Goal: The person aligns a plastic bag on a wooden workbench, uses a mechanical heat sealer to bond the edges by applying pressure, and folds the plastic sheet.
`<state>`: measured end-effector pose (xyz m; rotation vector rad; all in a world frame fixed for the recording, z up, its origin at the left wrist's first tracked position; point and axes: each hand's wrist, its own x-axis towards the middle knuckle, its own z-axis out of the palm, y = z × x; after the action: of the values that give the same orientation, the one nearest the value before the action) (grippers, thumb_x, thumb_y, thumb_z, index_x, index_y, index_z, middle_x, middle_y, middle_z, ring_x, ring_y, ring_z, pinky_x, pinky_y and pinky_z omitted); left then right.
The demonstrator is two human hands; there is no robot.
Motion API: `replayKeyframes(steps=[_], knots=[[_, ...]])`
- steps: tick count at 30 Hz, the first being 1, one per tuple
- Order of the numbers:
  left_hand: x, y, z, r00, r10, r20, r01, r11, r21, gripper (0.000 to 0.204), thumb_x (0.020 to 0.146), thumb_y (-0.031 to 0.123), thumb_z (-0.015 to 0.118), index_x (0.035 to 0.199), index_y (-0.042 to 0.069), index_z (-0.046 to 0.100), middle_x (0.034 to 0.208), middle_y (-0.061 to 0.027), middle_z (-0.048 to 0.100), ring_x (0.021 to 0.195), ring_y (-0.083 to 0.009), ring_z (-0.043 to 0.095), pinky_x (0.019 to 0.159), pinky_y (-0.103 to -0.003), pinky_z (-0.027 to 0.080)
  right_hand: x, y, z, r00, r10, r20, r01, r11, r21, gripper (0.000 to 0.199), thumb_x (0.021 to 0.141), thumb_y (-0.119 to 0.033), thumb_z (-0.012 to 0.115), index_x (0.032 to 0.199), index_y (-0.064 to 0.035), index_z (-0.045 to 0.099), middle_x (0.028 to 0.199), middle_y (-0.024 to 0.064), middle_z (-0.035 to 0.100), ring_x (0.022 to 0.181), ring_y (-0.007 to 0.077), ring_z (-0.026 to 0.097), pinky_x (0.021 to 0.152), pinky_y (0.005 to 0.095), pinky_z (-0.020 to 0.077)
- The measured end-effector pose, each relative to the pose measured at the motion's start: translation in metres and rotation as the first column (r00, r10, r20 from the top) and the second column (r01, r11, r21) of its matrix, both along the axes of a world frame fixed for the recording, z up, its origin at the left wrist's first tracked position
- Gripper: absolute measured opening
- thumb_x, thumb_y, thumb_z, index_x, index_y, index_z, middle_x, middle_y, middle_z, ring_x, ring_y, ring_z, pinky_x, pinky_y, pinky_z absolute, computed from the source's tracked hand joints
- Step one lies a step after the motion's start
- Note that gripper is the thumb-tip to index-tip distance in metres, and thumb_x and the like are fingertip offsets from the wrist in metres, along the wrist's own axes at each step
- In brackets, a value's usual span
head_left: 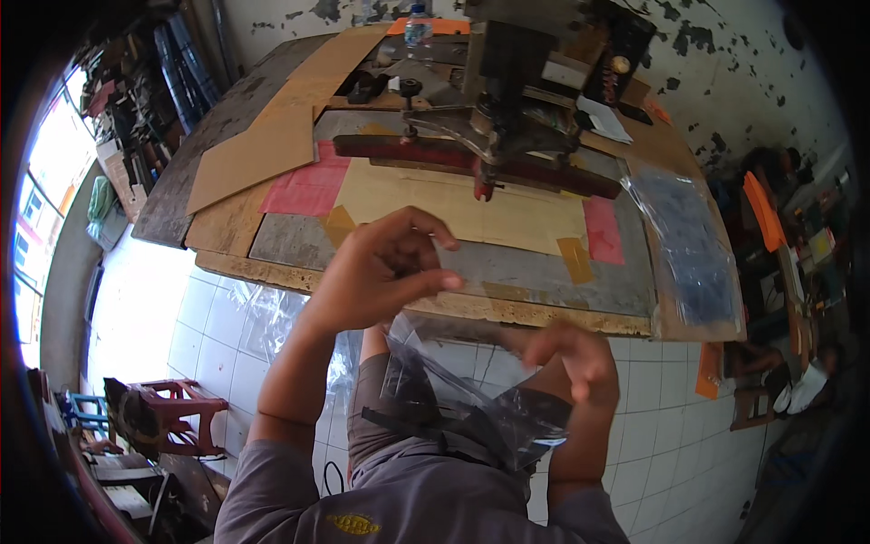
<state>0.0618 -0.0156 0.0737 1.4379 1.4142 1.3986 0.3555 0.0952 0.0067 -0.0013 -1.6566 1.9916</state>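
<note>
I see my left hand raised over the near edge of the workbench, fingers curled and thumb pressed toward them, pinching the top of a clear plastic bag. The bag hangs below and to the right of that pinch, down toward my lap, crumpled, with dark contents I cannot make out. Its long axis runs diagonally, from the upper left grip down to the lower right. My right hand sits lower, fist closed on the bag's right side, wrist bent, forearm rising from below. Another clear bag lies flat on the bench's right end.
</note>
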Motion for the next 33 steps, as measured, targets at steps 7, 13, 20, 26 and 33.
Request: replayKeyframes(steps=[7, 13, 20, 26, 33], knots=[[0.041, 0.007, 0.012, 0.991, -0.125, 0.058, 0.129, 0.988, -0.084, 0.053, 0.086, 0.010, 0.090, 0.126, 0.004, 0.057, 0.075, 0.0044, 0.062, 0.072, -0.0019, 0.059, 0.059, -0.019, 0.041, -0.040, -0.016, 0.028, 0.962, -0.273, -0.027, 0.274, 0.949, 0.154, 0.060, 0.095, -0.008, 0.080, 0.147, 0.0015, 0.051, 0.098, 0.0071, 0.069, 0.085, 0.0152, 0.070, 0.078, 0.0290, 0.0571], [0.056, -0.022, -0.015, 0.979, -0.004, 0.205, -0.017, 0.995, 0.101, 0.045, 0.091, 0.001, 0.081, 0.131, 0.003, 0.060, 0.090, -0.0054, 0.076, 0.086, -0.0104, 0.074, 0.074, -0.025, 0.056, -0.026, -0.034, 0.023, 0.817, -0.576, 0.027, 0.566, 0.809, 0.159, 0.052, 0.095, 0.003, 0.072, 0.145, 0.0042, 0.055, 0.095, 0.0085, 0.067, 0.076, 0.0120, 0.070, 0.064, 0.0235, 0.0559], [0.056, -0.032, -0.018, 1.000, 0.013, 0.021, -0.016, 0.993, 0.114, 0.037, 0.091, -0.008, 0.075, 0.128, -0.003, 0.069, 0.109, -0.0116, 0.077, 0.103, -0.0181, 0.076, 0.087, -0.030, 0.060, -0.020, -0.029, 0.038, 0.694, -0.714, -0.089, 0.562, 0.460, 0.687, 0.040, 0.089, -0.010, 0.083, 0.127, -0.0023, 0.073, 0.097, 0.0056, 0.069, 0.082, 0.0127, 0.071, 0.068, 0.0252, 0.0581], [0.061, -0.030, -0.009, 0.980, 0.101, -0.173, -0.051, 0.961, 0.272, 0.039, 0.086, -0.001, 0.083, 0.123, 0.001, 0.074, 0.102, -0.0106, 0.076, 0.091, -0.0186, 0.075, 0.082, -0.032, 0.058, -0.023, -0.032, 0.054, 0.625, -0.751, -0.212, 0.607, 0.297, 0.737, 0.036, 0.076, -0.012, 0.091, 0.111, -0.0118, 0.081, 0.089, 0.0003, 0.071, 0.075, 0.0109, 0.072, 0.060, 0.0253, 0.0548], [0.064, -0.030, -0.022, 0.784, 0.436, -0.442, -0.187, 0.844, 0.503, 0.034, 0.083, 0.014, 0.089, 0.114, 0.008, 0.077, 0.115, -0.0127, 0.071, 0.087, -0.0242, 0.074, 0.080, -0.033, 0.057, -0.024, -0.041, 0.064, 0.623, -0.732, -0.276, 0.609, 0.233, 0.758, 0.026, 0.077, -0.010, 0.091, 0.101, -0.0108, 0.081, 0.098, 0.0032, 0.069, 0.077, 0.0113, 0.068, 0.059, 0.0268, 0.0532]])
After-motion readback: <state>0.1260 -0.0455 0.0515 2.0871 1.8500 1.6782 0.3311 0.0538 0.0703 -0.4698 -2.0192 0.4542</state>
